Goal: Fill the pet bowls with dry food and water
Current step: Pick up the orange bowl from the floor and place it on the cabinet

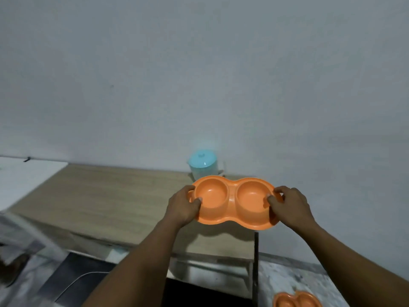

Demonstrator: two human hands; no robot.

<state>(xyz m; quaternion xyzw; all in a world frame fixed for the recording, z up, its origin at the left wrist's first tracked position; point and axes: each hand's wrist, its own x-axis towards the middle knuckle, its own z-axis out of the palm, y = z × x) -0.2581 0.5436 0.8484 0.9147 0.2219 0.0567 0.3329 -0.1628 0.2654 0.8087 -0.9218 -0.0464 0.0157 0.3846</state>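
Left hand [184,203] and right hand [288,203] grip orange double bowl [234,204] ends over bench [99,196]; teal container [202,166] at 11 o'clock.

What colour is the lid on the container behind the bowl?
Light blue lid, head view.

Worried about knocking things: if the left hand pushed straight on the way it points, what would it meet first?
Likely the teal lidded container behind the orange bowl that the left hand holds; depth is unclear.

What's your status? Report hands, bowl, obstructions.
Left hand and right hand grip orange double bowl by its ends, over wooden table. Both wells empty. Teal lidded container behind it.
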